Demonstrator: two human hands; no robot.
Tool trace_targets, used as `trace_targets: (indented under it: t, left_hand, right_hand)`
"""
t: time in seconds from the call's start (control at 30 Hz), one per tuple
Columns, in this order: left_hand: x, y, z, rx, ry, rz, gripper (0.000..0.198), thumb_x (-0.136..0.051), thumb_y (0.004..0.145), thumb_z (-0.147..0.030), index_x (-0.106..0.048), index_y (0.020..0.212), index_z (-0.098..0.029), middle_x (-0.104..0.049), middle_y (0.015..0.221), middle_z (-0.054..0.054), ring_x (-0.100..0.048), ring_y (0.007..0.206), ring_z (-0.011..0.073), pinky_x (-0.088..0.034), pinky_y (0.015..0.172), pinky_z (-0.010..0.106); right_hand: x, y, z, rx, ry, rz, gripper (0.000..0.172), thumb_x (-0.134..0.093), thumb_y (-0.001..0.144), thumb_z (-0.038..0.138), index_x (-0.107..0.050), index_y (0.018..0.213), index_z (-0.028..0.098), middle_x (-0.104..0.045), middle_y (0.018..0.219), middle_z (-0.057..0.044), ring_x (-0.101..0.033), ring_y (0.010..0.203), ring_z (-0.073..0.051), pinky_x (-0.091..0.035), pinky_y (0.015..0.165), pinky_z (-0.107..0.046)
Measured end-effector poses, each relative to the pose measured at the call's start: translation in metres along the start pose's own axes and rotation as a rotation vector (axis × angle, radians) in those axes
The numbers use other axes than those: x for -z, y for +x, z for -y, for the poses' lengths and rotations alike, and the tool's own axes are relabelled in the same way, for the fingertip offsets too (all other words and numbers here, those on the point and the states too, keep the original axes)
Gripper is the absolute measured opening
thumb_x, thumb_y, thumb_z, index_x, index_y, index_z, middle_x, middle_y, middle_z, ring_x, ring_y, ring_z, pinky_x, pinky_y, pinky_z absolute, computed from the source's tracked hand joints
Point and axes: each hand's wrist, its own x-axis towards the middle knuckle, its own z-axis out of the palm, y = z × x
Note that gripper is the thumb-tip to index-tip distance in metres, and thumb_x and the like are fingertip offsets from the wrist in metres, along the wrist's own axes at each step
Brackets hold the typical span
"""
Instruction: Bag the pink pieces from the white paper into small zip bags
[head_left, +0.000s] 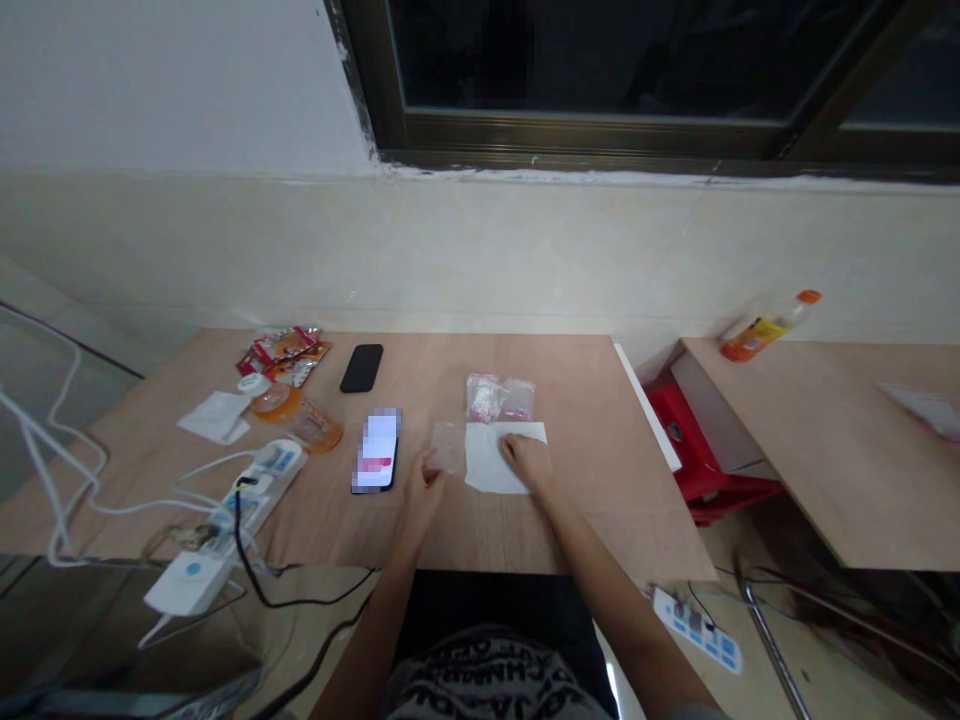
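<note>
The left grip [424, 482] pinches a small clear plastic bag [448, 447], holding it nearly upright. The right grip [525, 462] rests partly open on a white paper sheet [495, 460], just right of that bag. Two pink-filled plastic bags [499, 398] lie just beyond the sheet's far edge, nearer the right grip, mid-way across the wooden surface [592, 490], with a smartphone [375, 452] to their left.

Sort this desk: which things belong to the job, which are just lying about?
Job: left hand holding clear plastic bag; right hand on white paper sheet; clear bags of pink items.
Lying about: black smartphone; white power strip; orange snack packets.
</note>
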Motion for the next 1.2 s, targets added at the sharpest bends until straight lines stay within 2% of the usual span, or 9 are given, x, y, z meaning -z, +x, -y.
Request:
trace_targets:
  t: [0.07,0.17,0.27,0.33,0.57,0.73,0.9,1.2]
  left_hand:
    - [0.002,-0.001,0.003,-0.059,0.138,-0.012,0.041,-0.059,0.073,-0.022,-0.057,0.114,-0.019,-0.064,0.101,0.005,-0.064,0.085,0.0185,-0.053,0.077,0.034]
    - [0.006,-0.005,-0.002,-0.099,0.382,-0.054,0.04,-0.062,0.075,-0.025,-0.059,0.115,-0.02,-0.062,0.116,0.009,-0.059,0.107,0.0268,-0.047,0.094,0.045]
    - [0.006,-0.008,-0.01,-0.106,0.669,-0.121,0.043,-0.063,0.079,-0.031,-0.059,0.12,-0.021,-0.056,0.126,0.013,-0.05,0.119,0.0339,-0.041,0.1,0.052]
    - [0.002,-0.008,-0.015,-0.13,0.75,-0.132,0.045,-0.061,0.081,-0.032,-0.057,0.124,-0.02,-0.053,0.13,0.015,-0.047,0.123,0.0358,-0.039,0.1,0.053]
    - [-0.028,0.015,-0.033,-0.316,0.715,-0.018,0.037,-0.06,0.082,-0.028,-0.059,0.118,-0.023,-0.051,0.134,0.014,-0.045,0.124,0.0344,-0.037,0.101,0.051]
    - [-0.044,0.037,-0.048,-0.363,0.728,0.064,0.035,-0.059,0.083,-0.027,-0.059,0.118,-0.022,-0.053,0.132,0.014,-0.045,0.122,0.0344,-0.035,0.101,0.05]
    - [-0.053,0.058,-0.053,-0.392,0.786,0.112,0.032,-0.059,0.085,-0.028,-0.059,0.117,-0.022,-0.055,0.127,0.013,-0.047,0.118,0.0319,-0.035,0.099,0.046]
    - [-0.069,0.083,-0.06,-0.395,0.829,0.104,0.034,-0.053,0.089,-0.028,-0.055,0.12,-0.016,-0.064,0.116,0.014,-0.055,0.111,0.0281,-0.036,0.093,0.039]
  right_hand:
    - [-0.001,0.0,0.001,0.021,-0.025,0.013,0.039,-0.032,0.102,0.035,-0.067,0.094,0.018,-0.073,0.098,-0.009,-0.068,0.087,-0.017,-0.041,0.07,-0.023]
    - [-0.003,0.001,0.0,0.025,-0.043,0.006,0.04,-0.03,0.103,0.035,-0.066,0.097,0.018,-0.073,0.099,-0.009,-0.068,0.088,-0.018,-0.042,0.07,-0.023]
    - [-0.006,0.001,0.0,0.023,-0.051,0.004,0.039,-0.03,0.103,0.036,-0.065,0.1,0.018,-0.072,0.101,-0.009,-0.068,0.087,-0.019,-0.043,0.07,-0.024]
    - [-0.007,0.002,0.0,0.021,-0.052,0.003,0.039,-0.03,0.103,0.035,-0.065,0.101,0.017,-0.071,0.103,-0.01,-0.069,0.087,-0.019,-0.044,0.07,-0.024]
    - [-0.011,0.002,0.0,0.029,-0.014,-0.01,0.038,-0.031,0.103,0.033,-0.065,0.102,0.016,-0.069,0.105,-0.012,-0.068,0.086,-0.019,-0.046,0.072,-0.026]
    - [-0.012,0.001,0.0,0.054,-0.028,-0.033,0.035,-0.032,0.102,0.033,-0.064,0.104,0.017,-0.067,0.105,-0.011,-0.067,0.085,-0.019,-0.046,0.071,-0.026]
    - [-0.013,0.001,-0.001,0.066,-0.063,-0.039,0.035,-0.032,0.102,0.031,-0.064,0.103,0.017,-0.066,0.104,-0.011,-0.066,0.087,-0.019,-0.046,0.072,-0.027]
    - [-0.01,0.001,-0.001,0.091,-0.078,-0.041,0.031,-0.035,0.102,0.028,-0.064,0.1,0.017,-0.065,0.104,-0.011,-0.058,0.101,-0.02,-0.046,0.081,-0.027]
